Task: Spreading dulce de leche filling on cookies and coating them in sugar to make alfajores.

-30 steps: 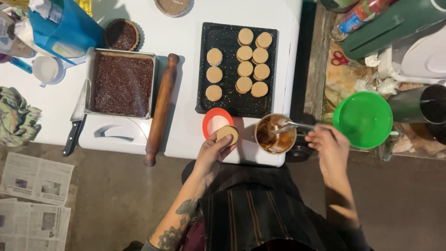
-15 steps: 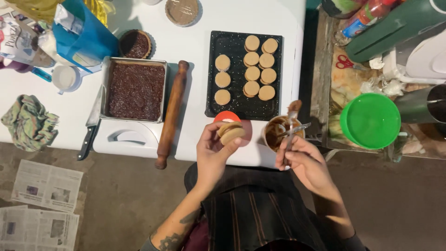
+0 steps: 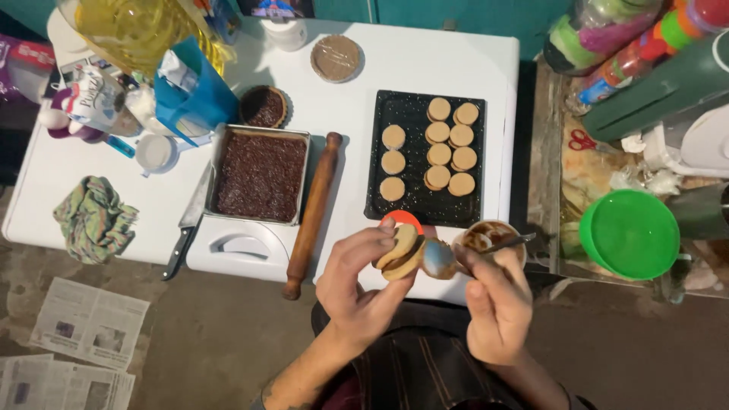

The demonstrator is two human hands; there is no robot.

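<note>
- Pale tan and matte, the cookie sits pinched in the left hand, fingers closed round its edge, held in the air above the near edge of the white table.
- The right hand is closed on a spoon, whose shiny rounded bowl touches the cookie's side; its thin handle runs back over the small cup of brown filling.
- Risk, as I judge it: the cookie looks thin and crumbly, so a hard press of the spoon could snap it, and the pieces would fall to the floor, since it is held past the table's rim.
- Sticky filling could also drip off the spoon onto the dark striped clothing below.
- The cup stands near the table's edge, just beside the right hand; a nudge from the wrist could tip it.
- An orange lid peeks out behind the cookie.
- The black speckled tray holds more round, flat cookies, some stacked.
- A smooth wooden rolling pin lies beside a metal pan of rough dark crumbs.
</note>
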